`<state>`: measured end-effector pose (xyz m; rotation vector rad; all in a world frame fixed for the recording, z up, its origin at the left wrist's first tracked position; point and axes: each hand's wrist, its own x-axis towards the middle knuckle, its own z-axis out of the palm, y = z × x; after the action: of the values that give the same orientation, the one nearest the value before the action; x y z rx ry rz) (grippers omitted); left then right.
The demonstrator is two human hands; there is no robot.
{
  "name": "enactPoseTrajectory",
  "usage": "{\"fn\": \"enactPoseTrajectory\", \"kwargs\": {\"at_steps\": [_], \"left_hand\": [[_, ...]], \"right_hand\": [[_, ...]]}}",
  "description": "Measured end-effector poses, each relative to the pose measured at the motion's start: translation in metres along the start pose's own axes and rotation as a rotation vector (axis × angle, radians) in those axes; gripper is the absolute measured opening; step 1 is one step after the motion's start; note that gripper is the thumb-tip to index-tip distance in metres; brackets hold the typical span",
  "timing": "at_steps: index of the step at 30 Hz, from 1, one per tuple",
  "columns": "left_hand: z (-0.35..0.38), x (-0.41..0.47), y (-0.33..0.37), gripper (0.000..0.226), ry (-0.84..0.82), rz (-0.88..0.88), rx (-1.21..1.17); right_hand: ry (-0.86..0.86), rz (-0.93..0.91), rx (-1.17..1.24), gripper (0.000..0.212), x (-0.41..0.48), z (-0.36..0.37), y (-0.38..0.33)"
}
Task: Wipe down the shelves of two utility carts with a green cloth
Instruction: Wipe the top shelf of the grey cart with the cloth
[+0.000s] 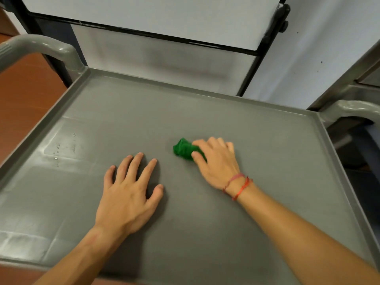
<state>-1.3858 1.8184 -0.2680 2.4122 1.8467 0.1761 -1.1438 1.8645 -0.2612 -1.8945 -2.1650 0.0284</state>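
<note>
Looks early: right hand (218, 161), fingers curled over the bunched green cloth (184, 150), works mid top shelf (205, 112); left hand (127, 192) lies flat near-left, fingers spread; lower shelves & maybe-2nd cart (366, 92) far right prob. remain.

No words, numbers or signs can be read on the gray cart shelf (185, 112) or the white board (144, 17) behind it.

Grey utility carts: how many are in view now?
2. One grey plastic cart under the left hand and right hand; part of a second cart at the right edge. Others may be hidden.
</note>
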Motion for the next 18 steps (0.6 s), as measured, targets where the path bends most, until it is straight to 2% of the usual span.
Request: {"fn": "enactPoseTrajectory", "kwargs": {"at_steps": [3, 6, 13, 18], "left_hand": [[-0.001, 0.000, 0.001, 0.065, 0.007, 0.002, 0.001], [0.000, 0.001, 0.000, 0.065, 0.008, 0.005, -0.001], [0.004, 0.003, -0.002, 0.063, 0.033, 0.002, -0.015], [0.003, 0.003, -0.002, 0.062, 0.041, -0.005, -0.008]], "right_hand": [[-0.041, -0.075, 0.068, 0.036, -0.017, -0.002, 0.004], [-0.008, -0.092, 0.020, 0.039, 0.015, 0.003, 0.021], [0.155, 0.170, -0.010, 0.027, 0.099, 0.014, 0.071], [0.131, 0.188, 0.016, 0.028, 0.083, 0.016, 0.060]]}}
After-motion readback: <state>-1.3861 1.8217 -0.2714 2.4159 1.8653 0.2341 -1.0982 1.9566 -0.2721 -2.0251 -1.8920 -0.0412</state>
